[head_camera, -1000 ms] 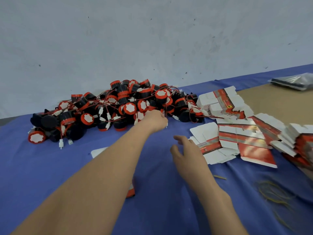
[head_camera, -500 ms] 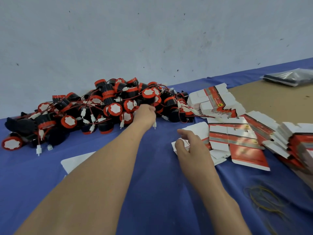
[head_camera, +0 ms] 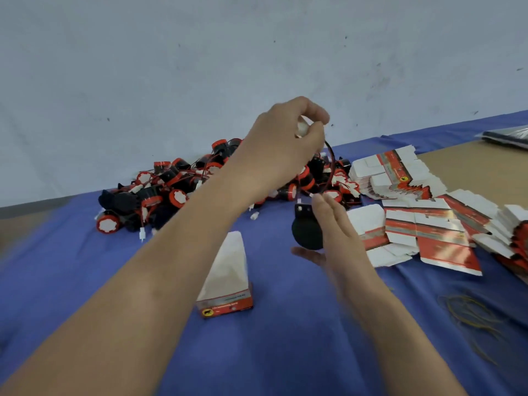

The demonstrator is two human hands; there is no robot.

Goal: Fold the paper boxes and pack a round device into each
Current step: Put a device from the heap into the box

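Work is looking barely begun on this packing job. A person's left hand point(head_camera: 285, 147), raised in the middle of the frame, is pinching the white connector point(head_camera: 302, 129) at the end of a red-and-black wire point(head_camera: 331, 164), fingertips and thumb closing tightly on it. The wire is arcing down to a black round device point(head_camera: 307, 234), which the right hand point(head_camera: 338, 235) is holding just right of centre, above the blue cloth point(head_camera: 300, 352). The thumb is lying beneath the device and the fingers, nearly straight and blurred, are pressing against its far side, so it is being gripped between them.

One paper box point(head_camera: 225, 284) is standing folded on the cloth, below and left of the device, with a white flap pointing up. Whether anything is lying inside it cannot be told, and no finished, closed box is showing anywhere in the frame.

A large pile of devices point(head_camera: 171, 190), black and red with tangled wires, is lying against the wall at centre left. Flat box blanks point(head_camera: 428, 232) are spreading across the right side, with a neater stack of blanks point(head_camera: 391, 172) sitting above them at upper right. Yellow rubber bands point(head_camera: 471, 312) are lying loose at lower right.

By this evidence, the device in hand is probably heading for the standing box once its wire is being tucked away. Dozens of devices and blanks are waiting, so nearly all the folding and packing is remaining to be done.
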